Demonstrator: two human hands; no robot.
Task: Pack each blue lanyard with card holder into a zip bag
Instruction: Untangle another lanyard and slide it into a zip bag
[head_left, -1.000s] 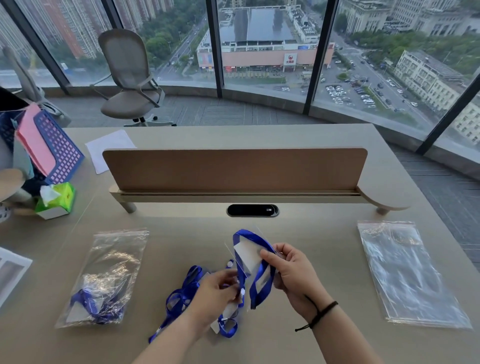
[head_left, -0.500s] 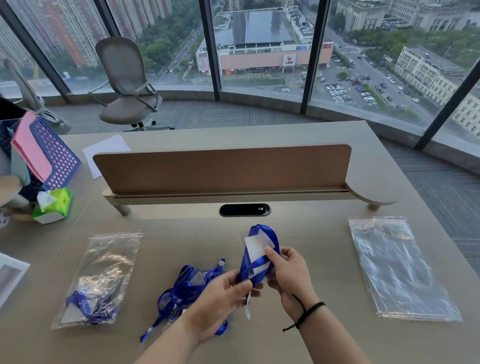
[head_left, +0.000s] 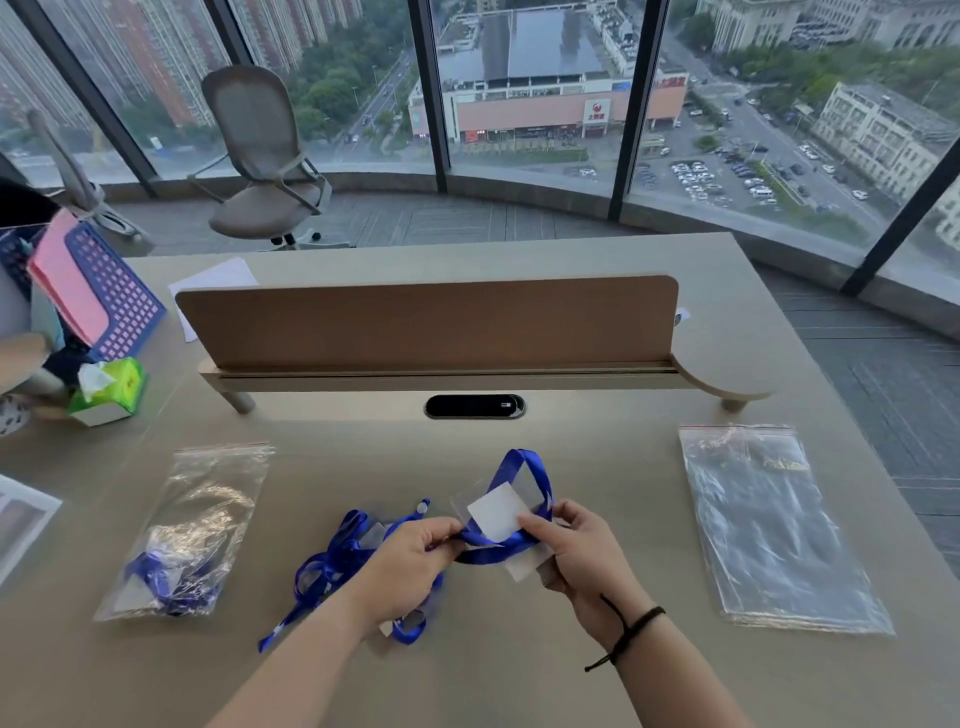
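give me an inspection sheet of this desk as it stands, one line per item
surface: beige desk with a brown divider panel across the middle.
job's things: blue lanyard wound round a clear card holder, held above the desk; loose pile of lanyards at centre left; packed zip bag on the left; stack of empty zip bags on the right.
clutter: green tissue box, blue mesh file rack with a pink folder, white paper.
grippers: left hand pinches the strap; right hand grips the card holder.
cables: nothing seen; a black grommet only.
surroundings: grey office chair, windows over a city.
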